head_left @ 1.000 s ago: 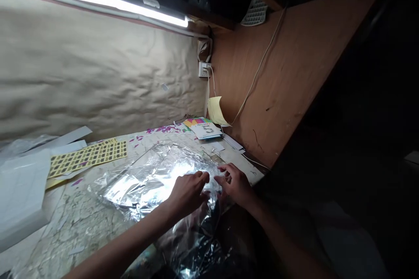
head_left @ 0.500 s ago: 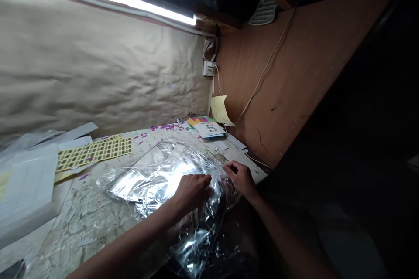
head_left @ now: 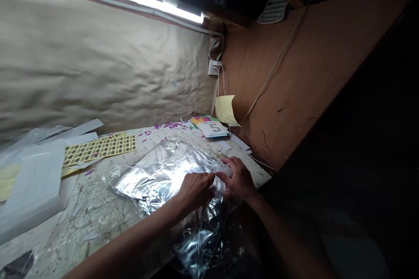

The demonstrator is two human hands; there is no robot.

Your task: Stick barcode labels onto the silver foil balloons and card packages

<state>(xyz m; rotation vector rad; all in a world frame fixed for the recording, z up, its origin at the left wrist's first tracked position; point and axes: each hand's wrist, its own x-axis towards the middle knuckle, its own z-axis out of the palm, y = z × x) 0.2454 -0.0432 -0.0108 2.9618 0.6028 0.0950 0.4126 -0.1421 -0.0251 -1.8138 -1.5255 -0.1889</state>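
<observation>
A pile of clear, shiny plastic sheets (head_left: 153, 174) lies on the worn table (head_left: 85, 213) and spills over its near edge. My left hand (head_left: 195, 189) rests on the plastic with its fingers curled and pinched on the film. My right hand (head_left: 238, 178) sits just to its right, fingers bent and also gripping the plastic's edge. The two hands almost touch.
A yellow sheet of small black stickers (head_left: 98, 148) lies at the back left, a white stack (head_left: 32, 187) at the far left. A colourful pad with a "5" card (head_left: 211, 126) sits by the wooden side wall (head_left: 294, 87). A cable hangs from a wall socket (head_left: 214, 67).
My hands have drawn closer together on the plastic; the right hand moved slightly left and down. The camera view shifted a little to the left.
</observation>
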